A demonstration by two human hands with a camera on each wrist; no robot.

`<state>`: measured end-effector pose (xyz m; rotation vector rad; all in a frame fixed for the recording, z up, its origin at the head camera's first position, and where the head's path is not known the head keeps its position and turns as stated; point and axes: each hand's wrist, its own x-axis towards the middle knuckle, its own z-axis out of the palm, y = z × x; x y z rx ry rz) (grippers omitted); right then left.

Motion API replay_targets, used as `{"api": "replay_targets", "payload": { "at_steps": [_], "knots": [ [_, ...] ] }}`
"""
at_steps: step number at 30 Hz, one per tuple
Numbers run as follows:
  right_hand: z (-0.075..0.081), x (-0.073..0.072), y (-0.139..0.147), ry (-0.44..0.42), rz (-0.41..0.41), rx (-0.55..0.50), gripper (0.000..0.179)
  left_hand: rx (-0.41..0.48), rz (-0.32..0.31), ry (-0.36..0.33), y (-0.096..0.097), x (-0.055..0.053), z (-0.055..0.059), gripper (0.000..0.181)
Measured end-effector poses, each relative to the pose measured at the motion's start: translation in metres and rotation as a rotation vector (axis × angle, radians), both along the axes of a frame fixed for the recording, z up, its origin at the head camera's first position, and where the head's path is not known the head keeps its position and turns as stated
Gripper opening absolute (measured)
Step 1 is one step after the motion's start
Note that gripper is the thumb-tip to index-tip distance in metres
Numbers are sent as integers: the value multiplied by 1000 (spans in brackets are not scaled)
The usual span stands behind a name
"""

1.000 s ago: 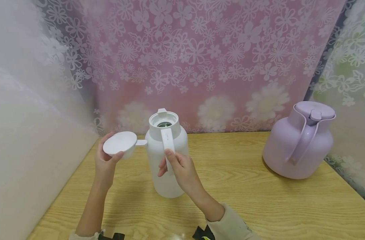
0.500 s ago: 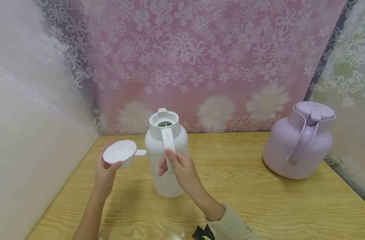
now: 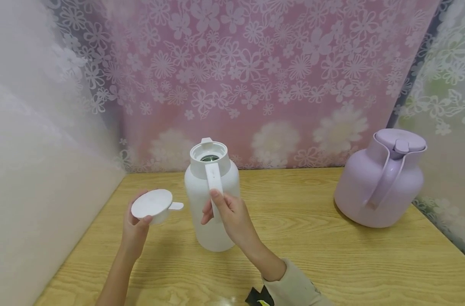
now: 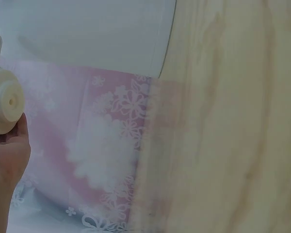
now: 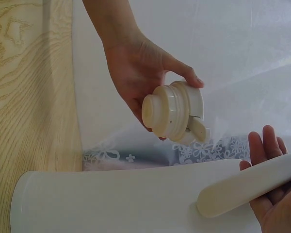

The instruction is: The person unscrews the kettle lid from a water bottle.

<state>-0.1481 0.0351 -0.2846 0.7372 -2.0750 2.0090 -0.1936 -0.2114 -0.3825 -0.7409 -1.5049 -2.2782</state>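
Observation:
A white thermos jug [image 3: 213,229] stands upright on the wooden table, its mouth uncovered and a dark opening showing inside. My right hand [image 3: 234,216] grips the jug's handle [image 5: 247,187], thumb on top and fingers round behind it. To the left of the jug, my left hand [image 3: 134,231] holds the white jug lid [image 3: 152,205] by its edge, above the table, with the lid's tab toward the jug. From the right wrist view, the stepped stopper underside of the lid [image 5: 172,111] shows between thumb and fingers.
A lilac thermos jug [image 3: 378,191] with its lid on stands at the right of the table [image 3: 293,238]. Behind the table hangs a pink flowered curtain [image 3: 248,85]; a pale wall [image 3: 45,170] runs along the left side.
My left hand has lowered the lid toward the table, and its tab has drifted slightly left. The right hand and the white jug stay where they were.

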Motion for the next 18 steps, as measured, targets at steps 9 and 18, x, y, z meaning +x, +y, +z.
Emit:
{"api": "replay_targets", "payload": {
  "at_steps": [9, 18],
  "knots": [
    [1, -1, 0, -4, -16, 7, 38, 16, -97, 13, -8, -5, -12, 44],
    [0, -1, -2, -2, -16, 8, 37, 62, -180, -2, -11, -8, -25, 41]
  ]
}}
